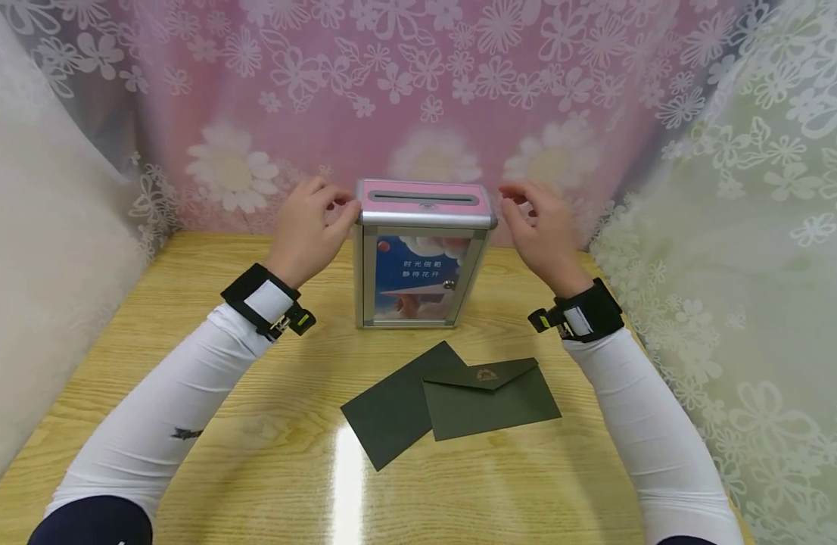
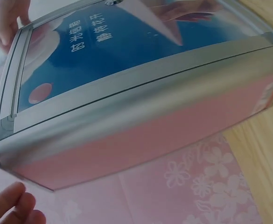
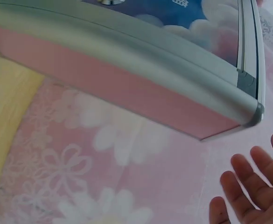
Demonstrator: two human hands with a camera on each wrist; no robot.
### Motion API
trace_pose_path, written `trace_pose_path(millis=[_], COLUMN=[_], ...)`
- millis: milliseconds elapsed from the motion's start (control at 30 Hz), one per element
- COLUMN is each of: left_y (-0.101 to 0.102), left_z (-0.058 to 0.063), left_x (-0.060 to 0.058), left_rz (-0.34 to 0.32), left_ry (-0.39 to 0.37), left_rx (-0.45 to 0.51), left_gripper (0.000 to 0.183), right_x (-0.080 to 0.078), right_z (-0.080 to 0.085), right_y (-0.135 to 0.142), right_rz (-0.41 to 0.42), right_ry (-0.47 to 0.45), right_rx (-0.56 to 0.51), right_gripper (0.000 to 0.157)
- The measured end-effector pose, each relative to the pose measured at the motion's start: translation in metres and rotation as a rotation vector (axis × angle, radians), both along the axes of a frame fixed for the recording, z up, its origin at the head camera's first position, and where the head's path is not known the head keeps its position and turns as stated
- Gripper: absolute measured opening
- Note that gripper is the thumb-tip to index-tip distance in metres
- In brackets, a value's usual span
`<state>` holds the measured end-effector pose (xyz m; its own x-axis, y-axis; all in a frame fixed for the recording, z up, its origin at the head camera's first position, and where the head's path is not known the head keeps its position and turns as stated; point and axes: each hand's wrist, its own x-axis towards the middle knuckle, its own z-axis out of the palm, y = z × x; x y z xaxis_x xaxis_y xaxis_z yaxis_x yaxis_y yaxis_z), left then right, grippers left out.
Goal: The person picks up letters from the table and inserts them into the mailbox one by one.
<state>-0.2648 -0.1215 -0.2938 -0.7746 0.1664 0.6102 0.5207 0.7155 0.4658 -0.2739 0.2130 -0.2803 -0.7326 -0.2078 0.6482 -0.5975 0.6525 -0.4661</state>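
Note:
A pink letter box (image 1: 428, 216) with silver metal edging stands upright on the wooden table. Its top has a long slot (image 1: 425, 197), and its front door carries a blue picture panel (image 1: 418, 280) with a small lock (image 1: 449, 284) on the right side. My left hand (image 1: 312, 227) is at the box's upper left corner, thumb tip right at the edge, fingers loosely bent. On the other side my right hand (image 1: 544, 235) hovers just off the upper right corner. Its relaxed, spread fingers (image 3: 248, 179) hold nothing in the right wrist view.
In front of the box lie two dark green envelopes. The right envelope (image 1: 493, 412) shows its pointed flap and a gold emblem, and it overlaps the left envelope (image 1: 398, 412). Behind the table hangs a pink floral curtain (image 1: 425, 91); pale curtains flank both sides.

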Motion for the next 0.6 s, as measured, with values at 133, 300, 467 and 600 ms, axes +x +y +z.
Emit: trace_pose_path(millis=[133, 300, 467, 600], left_y=[-0.010, -0.019, -0.018, -0.008], left_z=[-0.010, -0.029, -0.054, -0.073], left_x=[0.012, 0.029, 0.044, 0.056], left_rz=[0.010, 0.025, 0.007, -0.027], left_ry=[-0.043, -0.126, -0.235, -0.299], left_rx=[-0.046, -0.173, -0.292, -0.348], left_gripper=[0.043, 0.042, 0.034, 0.033], right_x=[0.013, 0.027, 0.040, 0.049], right_z=[-0.008, -0.025, -0.039, -0.048], right_y=[0.013, 0.026, 0.031, 0.031], right_rz=[-0.036, -0.057, -0.055, -0.035], right_ry=[-0.049, -0.103, -0.137, -0.172], right_rx=[0.027, 0.069, 0.126, 0.189], right_gripper=[0.034, 0.040, 0.042, 0.044])
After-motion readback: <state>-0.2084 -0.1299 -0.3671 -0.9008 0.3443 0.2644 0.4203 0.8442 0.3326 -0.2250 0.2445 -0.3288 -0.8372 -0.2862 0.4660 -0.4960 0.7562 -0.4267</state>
